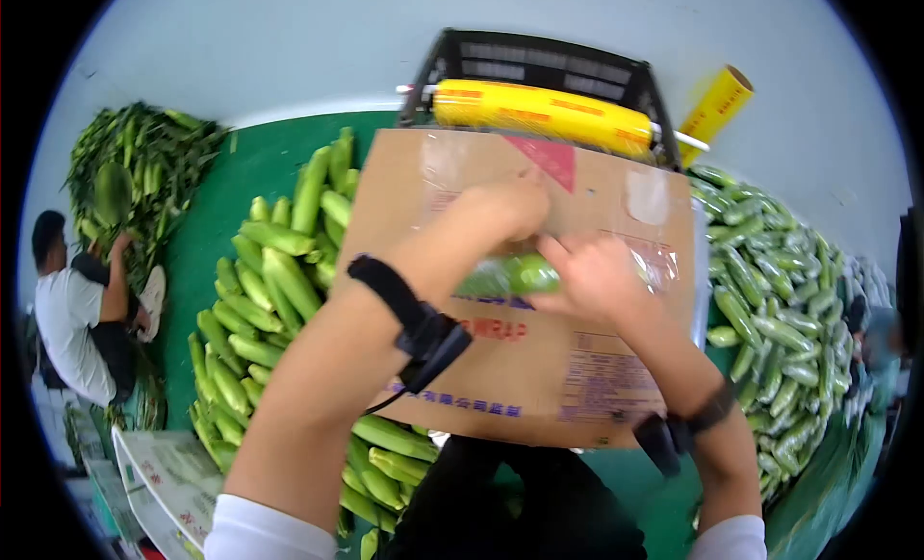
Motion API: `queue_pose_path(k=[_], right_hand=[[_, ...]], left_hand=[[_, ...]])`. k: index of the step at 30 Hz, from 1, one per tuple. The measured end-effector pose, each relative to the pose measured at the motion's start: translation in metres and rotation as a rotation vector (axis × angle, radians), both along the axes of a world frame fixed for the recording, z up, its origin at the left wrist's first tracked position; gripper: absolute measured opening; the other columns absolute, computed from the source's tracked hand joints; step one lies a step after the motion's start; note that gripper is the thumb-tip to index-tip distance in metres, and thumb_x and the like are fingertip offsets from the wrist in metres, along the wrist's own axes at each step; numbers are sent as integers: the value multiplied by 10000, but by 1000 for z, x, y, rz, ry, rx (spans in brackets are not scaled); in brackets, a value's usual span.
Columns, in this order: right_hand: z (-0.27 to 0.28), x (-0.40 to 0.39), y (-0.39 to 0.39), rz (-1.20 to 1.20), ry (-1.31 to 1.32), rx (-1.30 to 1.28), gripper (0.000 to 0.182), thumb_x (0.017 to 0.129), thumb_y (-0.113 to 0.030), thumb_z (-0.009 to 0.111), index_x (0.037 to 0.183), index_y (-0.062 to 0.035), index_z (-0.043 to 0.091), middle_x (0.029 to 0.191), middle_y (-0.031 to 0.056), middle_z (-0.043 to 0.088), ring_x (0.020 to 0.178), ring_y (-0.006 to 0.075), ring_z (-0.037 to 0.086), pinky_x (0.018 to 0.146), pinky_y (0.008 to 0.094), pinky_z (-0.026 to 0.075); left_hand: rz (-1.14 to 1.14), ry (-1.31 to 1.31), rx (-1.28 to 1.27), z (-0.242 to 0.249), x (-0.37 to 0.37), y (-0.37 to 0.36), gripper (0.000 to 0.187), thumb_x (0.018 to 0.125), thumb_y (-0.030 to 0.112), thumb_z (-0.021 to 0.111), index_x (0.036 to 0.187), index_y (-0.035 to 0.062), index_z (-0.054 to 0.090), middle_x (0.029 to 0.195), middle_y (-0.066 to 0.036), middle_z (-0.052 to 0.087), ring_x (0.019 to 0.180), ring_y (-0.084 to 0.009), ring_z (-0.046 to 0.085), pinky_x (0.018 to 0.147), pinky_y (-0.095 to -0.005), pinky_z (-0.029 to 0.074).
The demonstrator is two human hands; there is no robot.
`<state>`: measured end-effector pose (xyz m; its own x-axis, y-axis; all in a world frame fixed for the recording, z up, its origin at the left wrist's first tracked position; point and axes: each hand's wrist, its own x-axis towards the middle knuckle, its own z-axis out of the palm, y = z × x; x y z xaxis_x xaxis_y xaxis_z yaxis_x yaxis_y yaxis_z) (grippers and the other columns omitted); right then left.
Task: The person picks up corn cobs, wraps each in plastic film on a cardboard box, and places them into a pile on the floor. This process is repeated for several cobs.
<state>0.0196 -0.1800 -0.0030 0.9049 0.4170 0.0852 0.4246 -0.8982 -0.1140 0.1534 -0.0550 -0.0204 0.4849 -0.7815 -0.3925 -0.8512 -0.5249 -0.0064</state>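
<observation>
A green ear of corn [525,274], partly covered in shiny clear film, lies over the cardboard box [491,387]. My right hand [587,276] has its fingers on the right end of the corn, with film showing beside it. Just above the corn is my left hand [510,209], its fingers bent and blurred, so what they hold is too small to make out. Behind the box, a yellow roll of film [544,113] rests on a white rod across the black crate [549,55].
Unwrapped corn [274,291] is heaped on the left, wrapped corn [784,319] on the right. A yellow tube [717,108] leans by the wall. At the far left a person [82,310] sits beside a leafy pile [140,175]. A white box [168,478] stands lower left.
</observation>
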Motion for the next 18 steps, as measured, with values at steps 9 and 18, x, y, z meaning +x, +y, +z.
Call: queue_pose_path(k=[9, 18], right_hand=[[39, -149, -9, 273, 454, 130, 511, 687, -551, 724, 884, -89, 630, 680, 88, 615, 641, 288, 629, 585, 395, 495], [5, -157, -16, -761, 1259, 1735, 647, 925, -586, 402, 1136, 14, 523, 851, 193, 622, 593, 309, 608, 487, 363, 505]], left_hand=[[50, 139, -375, -7, -4, 17, 537, 837, 154, 597, 1314, -30, 432, 1402, -231, 385, 1305, -353, 381, 1077, -414, 340], [-7, 164, -1456, -1, -140, 21, 569, 795, 116, 631, 1333, 75, 450, 1497, -192, 240, 1415, -360, 181, 1075, -485, 313]])
